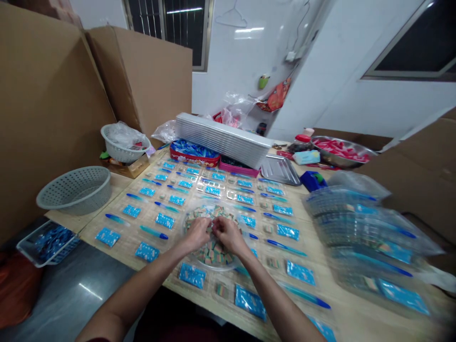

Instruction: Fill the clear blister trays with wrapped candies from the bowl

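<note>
My left hand (pixel 197 234) and right hand (pixel 228 235) meet over a round clear dish (pixel 211 268) near the middle of the table, and my fingertips (pixel 214 226) are drawn together above the heap of small tan-and-green pieces (pixel 214 251) in it. They seem to be working at something there, but my hands hide the spot, so I cannot tell whether they are clamped on a piece. Around the dish, flat blue packets (pixel 192 275) and slim blue sticks (pixel 153 232) lie in rows across most of the woven mat (pixel 117 251). Small stacks of the same pieces (pixel 221 290) sit among them, so some of the laying out looks done, though the dish holds plenty more, and I can't make out whether every spot has its share. To the right, a stack of clear packed trays (pixel 370 237) appears to hold finished sets. At the far side, a tall stack of empty trays (pixel 223 137) stands beside a red tin of blue packets (pixel 194 152), which suggests more sets remain to be made.
</note>
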Demonstrator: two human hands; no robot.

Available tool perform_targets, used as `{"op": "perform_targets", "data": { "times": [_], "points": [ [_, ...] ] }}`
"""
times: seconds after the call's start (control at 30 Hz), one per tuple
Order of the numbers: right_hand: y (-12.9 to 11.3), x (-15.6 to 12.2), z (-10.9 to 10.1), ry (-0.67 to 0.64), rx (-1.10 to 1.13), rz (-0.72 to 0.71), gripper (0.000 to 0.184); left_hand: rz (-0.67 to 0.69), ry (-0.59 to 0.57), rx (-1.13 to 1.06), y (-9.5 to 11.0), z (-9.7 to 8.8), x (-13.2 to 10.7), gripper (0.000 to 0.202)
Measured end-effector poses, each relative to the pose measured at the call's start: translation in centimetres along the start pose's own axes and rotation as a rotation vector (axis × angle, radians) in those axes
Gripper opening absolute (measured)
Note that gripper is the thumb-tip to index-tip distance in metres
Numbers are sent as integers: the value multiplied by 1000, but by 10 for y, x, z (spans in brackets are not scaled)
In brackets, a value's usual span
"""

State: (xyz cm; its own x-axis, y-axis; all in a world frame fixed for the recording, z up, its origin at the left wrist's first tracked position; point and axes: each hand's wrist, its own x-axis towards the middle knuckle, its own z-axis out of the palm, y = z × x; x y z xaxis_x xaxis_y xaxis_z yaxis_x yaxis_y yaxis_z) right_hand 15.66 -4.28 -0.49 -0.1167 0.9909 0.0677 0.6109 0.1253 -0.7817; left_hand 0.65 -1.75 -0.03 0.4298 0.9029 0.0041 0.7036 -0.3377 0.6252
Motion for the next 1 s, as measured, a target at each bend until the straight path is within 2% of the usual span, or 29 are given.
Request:
{"op": "perform_targets", "data": {
  "times": [0.07, 0.13, 0.17, 0.23, 0.3, 0.33, 0.47, 0.6, 0.67, 0.73, 0.8, 0.87, 0.93, 1.0],
  "points": [
    [-1, -1, -1, 39, -40, -18, 21, -29, 28, -27, 1, -2, 3, 17],
    [-5, -4, -2, 92, -138, -102, 22, -73, 69, -136, 2, -3, 5, 10],
    [-7, -6, -2, 117, -194, -159, 25, -111, 97, -265, 2, -3, 6, 8],
    [-14, -9, -2, 161, -301, -254, 34, -201, 161, -642, 4, -2, 6, 18],
    [-21, -11, -1, 194, -395, -277, 38, -276, 212, -980, 7, -1, 4, 32],
    [-24, -11, -1, 199, -436, -269, 36, -288, 225, -1058, 9, 0, 2, 37],
    [-29, -10, 1, 151, -502, -251, 16, -274, 243, -1090, 16, 3, -5, 37],
    [-26, -10, 1, 120, -500, -269, 11, -279, 261, -1078, 20, 7, -10, 36],
    [-25, -11, -1, 100, -495, -262, 16, -300, 276, -1085, 20, 8, -10, 41],
    [-26, -12, -8, 72, -461, -275, 35, -340, 274, -1101, 18, 6, -11, 48],
    [-29, -14, -18, -3, -417, -342, 53, -366, 195, -1110, 16, 0, -10, 54],
    [-34, -14, -29, -132, -383, -434, 57, -357, 22, -1111, 13, -10, -10, 56],
    [-39, -13, -37, -231, -358, -494, 48, -326, -157, -1111, 11, -19, -9, 54],
    [-42, -10, -40, -258, -335, -519, 35, -302, -255, -1114, 9, -26, -8, 50]
  ]
}}
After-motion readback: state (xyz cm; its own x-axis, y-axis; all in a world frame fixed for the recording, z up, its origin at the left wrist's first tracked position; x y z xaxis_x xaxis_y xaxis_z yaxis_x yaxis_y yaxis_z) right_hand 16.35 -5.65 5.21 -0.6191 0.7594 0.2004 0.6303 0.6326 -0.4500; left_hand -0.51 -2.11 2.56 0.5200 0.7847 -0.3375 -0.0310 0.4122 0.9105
